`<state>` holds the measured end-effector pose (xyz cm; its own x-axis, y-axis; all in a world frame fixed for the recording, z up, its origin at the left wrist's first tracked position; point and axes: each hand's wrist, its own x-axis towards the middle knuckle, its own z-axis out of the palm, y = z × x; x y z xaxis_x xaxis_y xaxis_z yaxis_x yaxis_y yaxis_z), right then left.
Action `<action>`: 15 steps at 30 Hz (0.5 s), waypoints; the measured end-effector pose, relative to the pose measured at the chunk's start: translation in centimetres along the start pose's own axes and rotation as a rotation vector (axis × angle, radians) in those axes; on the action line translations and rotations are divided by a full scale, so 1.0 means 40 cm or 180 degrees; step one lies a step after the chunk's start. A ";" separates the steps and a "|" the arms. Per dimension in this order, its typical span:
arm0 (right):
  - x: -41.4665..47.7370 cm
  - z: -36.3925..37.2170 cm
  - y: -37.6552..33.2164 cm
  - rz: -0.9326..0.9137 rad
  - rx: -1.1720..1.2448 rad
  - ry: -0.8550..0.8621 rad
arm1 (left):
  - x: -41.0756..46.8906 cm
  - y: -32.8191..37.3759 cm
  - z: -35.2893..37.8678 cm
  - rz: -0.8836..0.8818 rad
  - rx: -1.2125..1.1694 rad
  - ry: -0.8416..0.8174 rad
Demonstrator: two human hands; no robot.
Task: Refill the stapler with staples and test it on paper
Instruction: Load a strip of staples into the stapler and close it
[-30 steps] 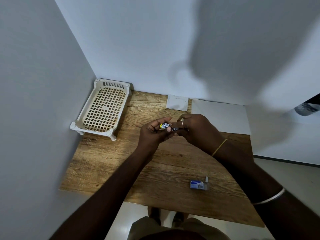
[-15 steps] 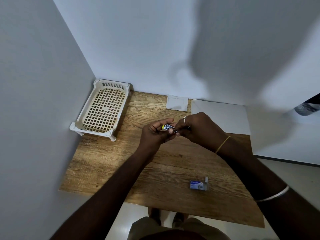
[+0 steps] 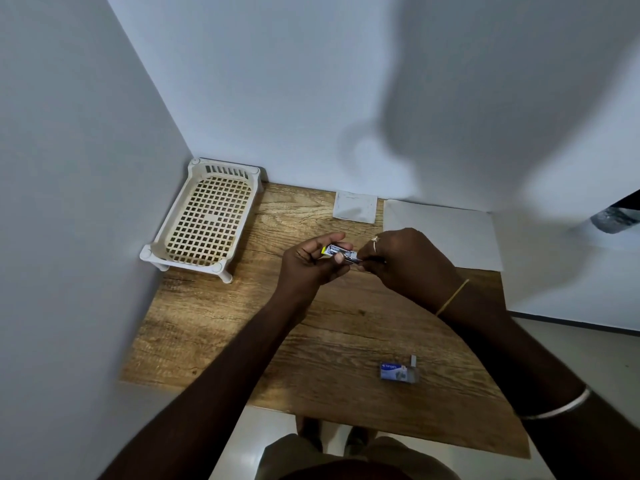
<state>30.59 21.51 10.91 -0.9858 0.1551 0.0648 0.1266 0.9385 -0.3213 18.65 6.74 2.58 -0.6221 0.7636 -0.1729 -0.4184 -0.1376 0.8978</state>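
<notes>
My left hand grips the stapler while my right hand pinches its end; a slip could scatter staples.

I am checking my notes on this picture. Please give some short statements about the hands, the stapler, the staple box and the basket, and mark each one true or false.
1. Both hands hold the small stapler above the table. True.
2. The staple box lies inside the basket. False: it lies on the table near the front edge.
3. The white paper sheet lies at the back right. True.
4. The left hand rests flat on the table. False: it grips the stapler, opposite the right hand.
</notes>
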 end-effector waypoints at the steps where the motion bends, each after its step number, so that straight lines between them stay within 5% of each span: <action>1: -0.003 0.003 -0.001 -0.0008 -0.0031 0.0001 | 0.000 0.000 0.000 -0.0013 -0.0018 0.0008; 15: -0.032 0.023 -0.004 0.0183 0.0315 0.0585 | 0.004 0.007 -0.009 -0.0055 -0.0277 0.0081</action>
<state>31.74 20.90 10.02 -0.9393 0.2698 0.2119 0.1617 0.8929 -0.4201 18.21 6.59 2.66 -0.6305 0.7501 -0.1994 -0.4845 -0.1797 0.8561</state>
